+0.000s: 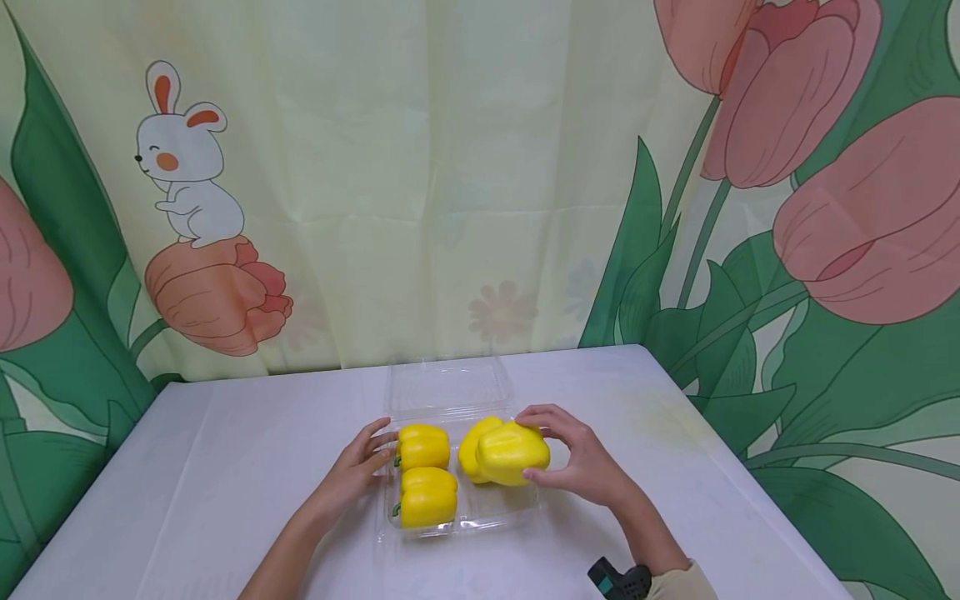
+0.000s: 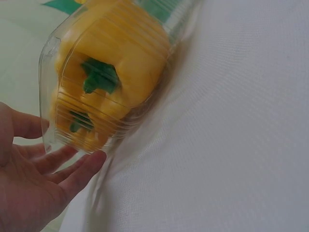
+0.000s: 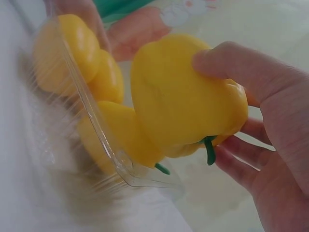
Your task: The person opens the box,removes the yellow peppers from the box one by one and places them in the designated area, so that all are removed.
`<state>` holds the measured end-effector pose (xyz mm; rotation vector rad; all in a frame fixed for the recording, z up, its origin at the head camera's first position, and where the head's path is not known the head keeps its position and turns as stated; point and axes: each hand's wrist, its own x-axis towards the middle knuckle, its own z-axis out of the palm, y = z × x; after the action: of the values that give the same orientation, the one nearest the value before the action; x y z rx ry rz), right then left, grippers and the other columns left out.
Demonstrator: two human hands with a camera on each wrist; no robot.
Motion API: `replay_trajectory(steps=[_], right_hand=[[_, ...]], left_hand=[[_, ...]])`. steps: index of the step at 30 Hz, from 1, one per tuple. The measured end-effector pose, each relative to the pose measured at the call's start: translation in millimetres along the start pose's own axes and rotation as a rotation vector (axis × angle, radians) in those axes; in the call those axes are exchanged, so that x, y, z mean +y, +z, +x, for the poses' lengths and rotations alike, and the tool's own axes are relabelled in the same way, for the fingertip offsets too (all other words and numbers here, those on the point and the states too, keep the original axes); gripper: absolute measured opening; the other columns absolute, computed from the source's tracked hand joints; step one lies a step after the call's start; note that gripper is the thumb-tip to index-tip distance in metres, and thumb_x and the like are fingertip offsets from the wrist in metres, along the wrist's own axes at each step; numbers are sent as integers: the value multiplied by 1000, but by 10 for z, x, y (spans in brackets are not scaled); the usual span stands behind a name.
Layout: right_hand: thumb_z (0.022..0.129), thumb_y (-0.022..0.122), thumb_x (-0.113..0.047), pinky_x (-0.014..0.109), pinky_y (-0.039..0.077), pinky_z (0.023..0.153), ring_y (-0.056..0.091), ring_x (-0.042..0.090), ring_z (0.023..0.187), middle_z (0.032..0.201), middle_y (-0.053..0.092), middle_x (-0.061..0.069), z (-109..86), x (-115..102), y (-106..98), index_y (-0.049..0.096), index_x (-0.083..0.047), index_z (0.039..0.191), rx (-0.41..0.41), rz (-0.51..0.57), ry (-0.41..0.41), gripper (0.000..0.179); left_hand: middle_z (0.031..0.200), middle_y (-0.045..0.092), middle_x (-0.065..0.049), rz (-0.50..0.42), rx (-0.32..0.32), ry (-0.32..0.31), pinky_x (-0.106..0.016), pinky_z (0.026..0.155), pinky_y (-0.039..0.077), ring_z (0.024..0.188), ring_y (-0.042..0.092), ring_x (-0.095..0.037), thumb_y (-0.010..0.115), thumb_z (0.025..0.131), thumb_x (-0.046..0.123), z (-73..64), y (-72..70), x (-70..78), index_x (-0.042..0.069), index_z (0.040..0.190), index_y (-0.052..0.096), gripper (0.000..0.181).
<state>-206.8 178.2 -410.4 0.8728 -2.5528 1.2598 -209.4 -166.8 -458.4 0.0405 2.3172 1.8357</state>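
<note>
In my right hand (image 1: 581, 454) I grip a yellow bell pepper (image 1: 513, 452), thumb on one side and fingers on the other. The right wrist view shows its green stem (image 3: 210, 151) pointing down toward my fingers. This pepper is raised over the right half of a clear plastic clamshell box (image 1: 495, 507) and overlaps another yellow bell pepper (image 3: 118, 133) lying there. Two more yellow bell peppers, a far one (image 1: 423, 446) and a near one (image 1: 427, 500), sit in the left half. At the box's left side, my left hand (image 2: 43, 181) touches its wall with loosely spread fingers.
The clear lid (image 1: 450, 387) lies folded back behind the box toward the table's far edge. A white cloth covers the table (image 1: 247, 467). Beyond it hangs a curtain (image 1: 375, 167) printed with tulips and a rabbit. A black device (image 1: 618, 579) is worn on my right wrist.
</note>
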Motion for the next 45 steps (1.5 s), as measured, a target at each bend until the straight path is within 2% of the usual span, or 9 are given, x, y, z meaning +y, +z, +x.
replay_trajectory(steps=[11, 20, 29, 36, 45], right_hand=[[73, 83, -22, 41, 56, 93, 57, 20, 117, 130, 58, -2, -2, 32, -20, 61, -25, 126, 29, -12, -5, 57], [76, 82, -23, 37, 56, 93, 58, 22, 115, 132, 58, 1, -7, 44, -55, 61, -21, 127, 53, -27, -8, 55], [74, 84, -19, 39, 55, 94, 57, 21, 117, 133, 57, 0, -7, 50, -87, 60, -23, 128, 68, -31, 18, 58], [75, 83, -15, 43, 54, 94, 57, 25, 120, 135, 56, 4, -10, 112, -130, 60, -20, 129, 96, -64, 23, 59], [76, 82, -16, 45, 52, 96, 56, 26, 122, 136, 55, 5, -19, 153, -173, 59, -19, 130, 117, -51, 62, 59]], left_hand=[[149, 44, -15, -3, -4, 0, -42, 95, 54, 133, 48, -35, 49, 100, 18, 6, -4, -11, 18, 151, 28, 55], [149, 44, -14, -2, -9, 0, -42, 96, 54, 133, 47, -34, 50, 100, 19, -1, -7, -10, 19, 151, 28, 55], [149, 44, -14, -4, -9, -3, -41, 95, 54, 133, 47, -34, 49, 100, 19, -1, -5, -3, 19, 151, 28, 55], [149, 44, -14, -1, -11, -5, -42, 96, 54, 133, 47, -34, 50, 100, 20, -7, -6, 9, 20, 151, 27, 55], [149, 44, -14, -2, -11, -4, -42, 96, 54, 133, 47, -34, 50, 100, 20, -8, -4, 6, 19, 151, 28, 55]])
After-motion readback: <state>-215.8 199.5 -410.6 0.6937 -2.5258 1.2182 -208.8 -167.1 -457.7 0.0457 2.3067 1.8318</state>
